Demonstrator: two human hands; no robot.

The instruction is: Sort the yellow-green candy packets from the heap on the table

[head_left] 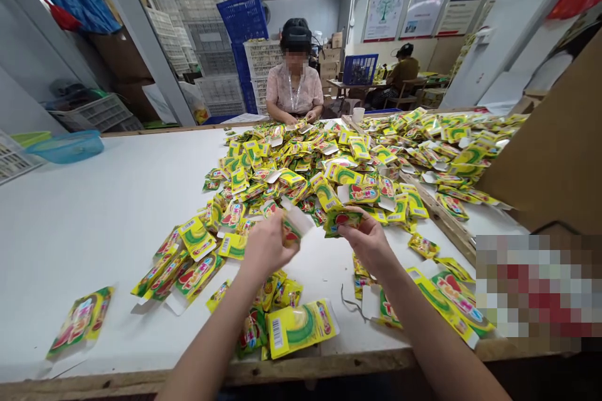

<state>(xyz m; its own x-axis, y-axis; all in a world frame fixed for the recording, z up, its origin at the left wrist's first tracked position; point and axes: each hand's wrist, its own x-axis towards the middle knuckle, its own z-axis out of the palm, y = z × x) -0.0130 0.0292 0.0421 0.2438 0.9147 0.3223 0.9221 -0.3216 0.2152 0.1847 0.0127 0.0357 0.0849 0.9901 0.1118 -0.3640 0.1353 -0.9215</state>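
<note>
My left hand [271,243] is closed on a small box [294,229] with a white open flap, blurred by motion. To its right, my right hand [369,238] pinches a small green packet [342,222] between thumb and fingers. Box and packet are apart, both just above the white table. Beyond them spreads a big heap of yellow and green boxes [301,169]. A yellow box [301,328] lies on small packets near the front edge, between my forearms.
A wooden strip [439,219] divides the table [141,200] on the right. A large cardboard box [545,156] stands at the right. Across the table sits a person [295,88]. A blue basin [70,147] rests at the far left.
</note>
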